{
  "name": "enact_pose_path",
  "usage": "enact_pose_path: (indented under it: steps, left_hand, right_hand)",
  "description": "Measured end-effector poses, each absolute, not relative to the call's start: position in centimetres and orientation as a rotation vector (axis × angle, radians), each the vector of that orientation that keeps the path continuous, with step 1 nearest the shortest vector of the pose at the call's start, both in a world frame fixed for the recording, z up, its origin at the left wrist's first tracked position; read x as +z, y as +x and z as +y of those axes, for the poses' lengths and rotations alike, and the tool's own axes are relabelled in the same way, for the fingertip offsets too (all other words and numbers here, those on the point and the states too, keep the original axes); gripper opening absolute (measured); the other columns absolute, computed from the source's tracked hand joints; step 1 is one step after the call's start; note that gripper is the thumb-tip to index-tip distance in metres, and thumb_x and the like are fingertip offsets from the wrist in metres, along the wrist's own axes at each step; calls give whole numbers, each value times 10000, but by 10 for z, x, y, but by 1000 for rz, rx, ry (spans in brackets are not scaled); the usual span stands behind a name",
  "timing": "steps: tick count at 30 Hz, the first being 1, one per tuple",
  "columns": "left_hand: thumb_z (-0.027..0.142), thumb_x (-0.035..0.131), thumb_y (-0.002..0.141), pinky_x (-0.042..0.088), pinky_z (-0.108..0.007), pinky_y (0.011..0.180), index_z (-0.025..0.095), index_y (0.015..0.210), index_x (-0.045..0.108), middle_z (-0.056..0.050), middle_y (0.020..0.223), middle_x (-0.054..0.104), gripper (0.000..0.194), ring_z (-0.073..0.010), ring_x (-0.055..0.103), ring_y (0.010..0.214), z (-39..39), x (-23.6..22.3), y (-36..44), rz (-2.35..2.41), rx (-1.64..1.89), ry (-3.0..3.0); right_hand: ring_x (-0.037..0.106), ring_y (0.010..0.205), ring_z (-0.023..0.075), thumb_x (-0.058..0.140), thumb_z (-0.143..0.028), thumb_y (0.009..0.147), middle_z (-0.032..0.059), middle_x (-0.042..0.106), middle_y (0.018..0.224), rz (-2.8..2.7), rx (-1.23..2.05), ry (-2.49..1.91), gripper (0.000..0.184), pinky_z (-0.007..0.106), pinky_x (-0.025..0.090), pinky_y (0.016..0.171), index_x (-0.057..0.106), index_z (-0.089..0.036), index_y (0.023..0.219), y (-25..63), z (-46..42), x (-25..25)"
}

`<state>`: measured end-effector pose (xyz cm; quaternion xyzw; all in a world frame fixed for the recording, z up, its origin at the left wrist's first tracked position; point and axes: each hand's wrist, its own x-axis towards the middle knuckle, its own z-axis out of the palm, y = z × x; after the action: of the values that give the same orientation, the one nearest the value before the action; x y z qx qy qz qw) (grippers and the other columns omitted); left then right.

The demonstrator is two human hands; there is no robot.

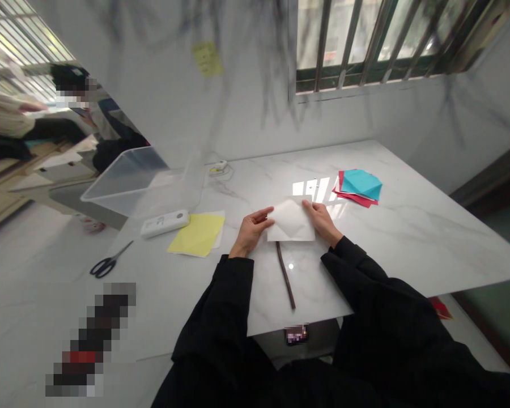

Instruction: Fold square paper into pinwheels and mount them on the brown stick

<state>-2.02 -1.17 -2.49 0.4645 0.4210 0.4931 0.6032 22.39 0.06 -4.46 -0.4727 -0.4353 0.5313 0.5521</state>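
A folded white paper (290, 222) lies on the white marble table (408, 238) in front of me. My left hand (251, 229) pinches its left edge with thumb and fingers. My right hand (322, 220) grips its right edge the same way. Both arms wear black sleeves. A thin dark stick (285, 274) lies on the table just below the paper, pointing toward me.
A yellow sheet (198, 235) and a white remote-like device (165, 222) lie to the left, with black scissors (109, 262) further left. A clear plastic bin (142, 181) stands at the back left. Blue and red papers (360, 186) sit at the right. Another person sits far left.
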Motion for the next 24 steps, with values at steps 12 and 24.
enact_pose_path:
  steps: [12,24]
  left_hand:
    - [284,976,627,550,-409,1013,195,1223,795,-111,1147,797,630,-257,721,1075,-14,-19,-21,943,1099,1046]
    - [273,963,643,514,-376,1041,220,1247,766,-127,1328,733,637,-260,671,1226,-10,-23,-22,900,1220,1004]
  right_hand:
    - [793,904,299,735,-418,898,136,816,994,-804,1731,-936,296,416,664,825,752,-155,1035,214,-16,-19]
    - [744,1158,317,626,-332,935,157,784,1195,-606,1750,-856,300,490,620,1009,710,-164,1169,219,-8,-27]
